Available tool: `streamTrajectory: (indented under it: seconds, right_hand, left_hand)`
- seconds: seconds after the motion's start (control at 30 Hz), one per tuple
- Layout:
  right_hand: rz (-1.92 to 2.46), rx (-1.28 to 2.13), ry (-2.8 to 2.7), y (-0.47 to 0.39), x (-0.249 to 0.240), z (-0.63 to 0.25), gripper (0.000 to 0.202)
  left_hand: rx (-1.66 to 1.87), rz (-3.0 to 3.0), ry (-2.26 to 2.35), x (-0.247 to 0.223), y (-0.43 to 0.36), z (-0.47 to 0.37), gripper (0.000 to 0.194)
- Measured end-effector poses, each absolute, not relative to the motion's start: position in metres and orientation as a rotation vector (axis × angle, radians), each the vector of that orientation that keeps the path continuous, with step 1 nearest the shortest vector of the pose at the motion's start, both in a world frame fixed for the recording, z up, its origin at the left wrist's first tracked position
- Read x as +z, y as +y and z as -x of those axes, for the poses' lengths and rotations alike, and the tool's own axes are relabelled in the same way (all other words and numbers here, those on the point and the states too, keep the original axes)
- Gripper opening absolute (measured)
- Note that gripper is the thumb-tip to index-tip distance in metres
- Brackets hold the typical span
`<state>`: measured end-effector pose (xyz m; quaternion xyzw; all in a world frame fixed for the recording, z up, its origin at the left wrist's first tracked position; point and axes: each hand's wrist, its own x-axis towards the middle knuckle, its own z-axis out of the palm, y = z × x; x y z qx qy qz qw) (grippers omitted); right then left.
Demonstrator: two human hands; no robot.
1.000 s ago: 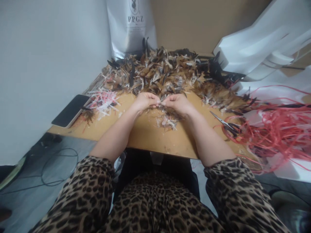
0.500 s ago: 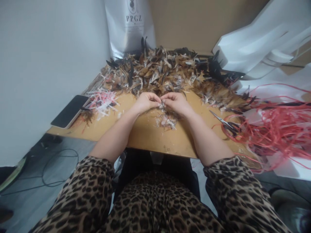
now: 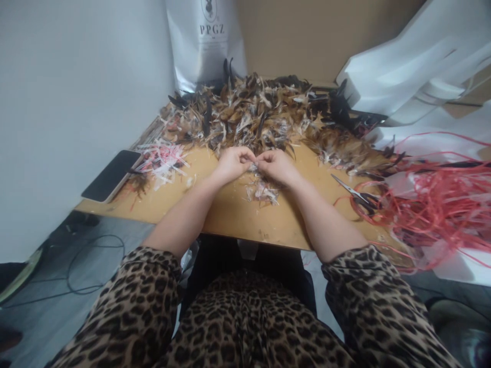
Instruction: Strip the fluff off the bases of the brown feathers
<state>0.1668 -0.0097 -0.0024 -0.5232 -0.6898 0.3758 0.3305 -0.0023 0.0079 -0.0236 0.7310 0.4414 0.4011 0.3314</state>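
My left hand [image 3: 233, 163] and my right hand [image 3: 280, 166] meet over the middle of the table, thumb and forefinger pinched on each. What lies between the fingertips is too small and hidden to name. Pale feather fluff shows just under them. A small heap of whitish fluffy scraps [image 3: 265, 193] lies on the tabletop below the hands. Beyond the fingers spreads a large pile of brown and black feathers [image 3: 245, 110], with white quill ends among them.
On the left are a phone [image 3: 111, 175] and pink-and-white strips [image 3: 164, 159]. Scissors [image 3: 355, 191] lie at the right, beside a tangle of red ribbon [image 3: 441, 204]. A silver bag [image 3: 209, 56] stands at the back. The table's front edge [image 3: 253, 238] is near my body.
Both hands stay in almost the same place, with the fingertips shifting slightly against each other. The piles around them look unchanged.
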Motion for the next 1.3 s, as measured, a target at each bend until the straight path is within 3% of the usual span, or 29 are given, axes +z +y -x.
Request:
streamTrajectory:
  seconds: [0.57, 0.93, 1.3]
  right_hand:
    - [1.381, 1.233, -1.625, -0.006, -0.003, -0.169, 0.014]
    - [1.393, 0.786, -1.872, -0.001, -0.015, -0.166, 0.014]
    - [1.479, 0.648, -1.923, -0.001, -0.006, -0.176, 0.013]
  left_hand:
    - [1.121, -2.162, 1.138, -0.023, 0.006, 0.000, 0.016]
    - [1.051, -2.064, 1.219, -0.024, 0.007, -0.001, 0.015]
    - [0.992, -1.745, 1.352, -0.028, 0.016, 0.007, 0.009]
